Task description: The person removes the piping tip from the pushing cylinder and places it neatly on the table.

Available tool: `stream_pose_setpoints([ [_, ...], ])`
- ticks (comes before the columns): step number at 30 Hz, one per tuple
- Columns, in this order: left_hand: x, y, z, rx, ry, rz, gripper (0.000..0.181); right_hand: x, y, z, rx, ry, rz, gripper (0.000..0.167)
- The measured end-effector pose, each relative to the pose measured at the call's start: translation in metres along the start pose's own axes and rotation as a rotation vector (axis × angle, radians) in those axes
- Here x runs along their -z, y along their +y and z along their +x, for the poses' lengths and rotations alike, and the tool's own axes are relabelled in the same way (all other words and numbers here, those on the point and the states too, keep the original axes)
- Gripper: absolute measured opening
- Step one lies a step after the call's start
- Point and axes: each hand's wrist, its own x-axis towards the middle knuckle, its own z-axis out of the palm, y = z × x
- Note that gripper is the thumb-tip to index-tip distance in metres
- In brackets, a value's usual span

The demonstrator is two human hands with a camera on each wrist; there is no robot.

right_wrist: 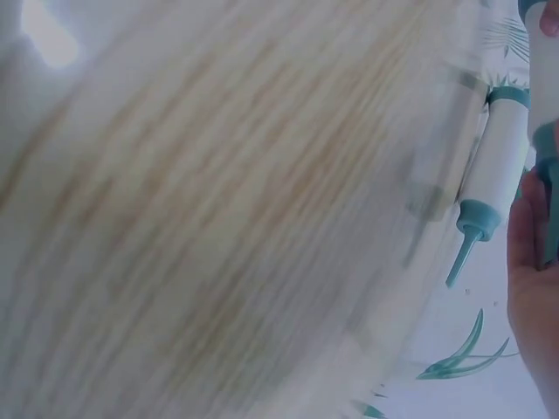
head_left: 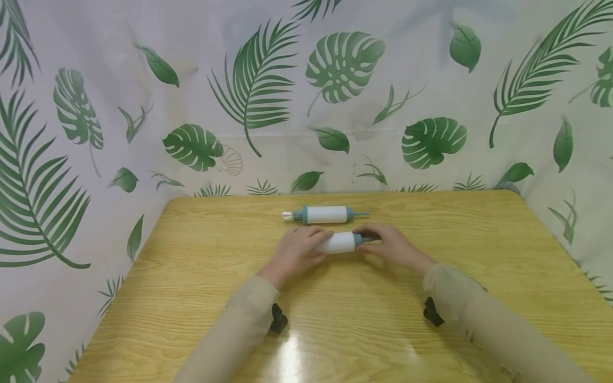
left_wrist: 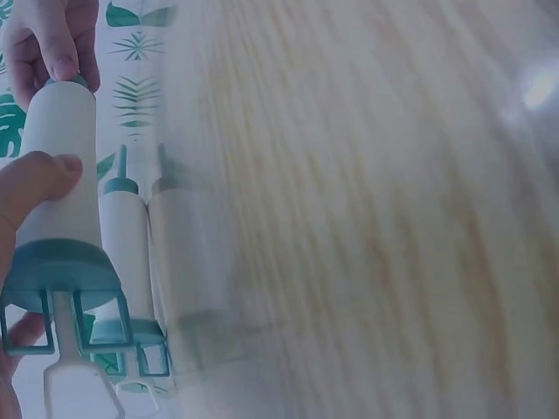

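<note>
A white-barrelled plunger syringe (head_left: 339, 242) with teal ends lies sideways between my hands, a little above the wooden table. Round its barrel, near the handle end, my left hand (head_left: 299, 249) grips with the thumb along the side. My right hand (head_left: 390, 246) pinches the teal nozzle end. In the left wrist view, the flared teal collar (left_wrist: 63, 271) and the pale plunger handle (left_wrist: 79, 388) stick out behind the left hand. The right wrist view shows only part of the right hand (right_wrist: 534, 253) at its edge.
A second, matching syringe (head_left: 326, 214) lies just behind on the table (head_left: 354, 319), its nozzle pointing right. Beyond the table's back edge hangs a leaf-printed sheet (head_left: 287, 159), which also covers both sides.
</note>
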Motion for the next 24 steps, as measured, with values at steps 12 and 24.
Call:
stream_pose_setpoints([
  [12,0.006,-0.002,-0.008,-0.082,0.091,-0.014,0.047,0.001,0.003,-0.005,0.004,-0.002,0.147,0.037],
  [24,0.005,-0.001,-0.012,-0.142,0.118,0.012,0.061,0.004,-0.004,-0.012,0.0,0.008,0.074,0.038],
])
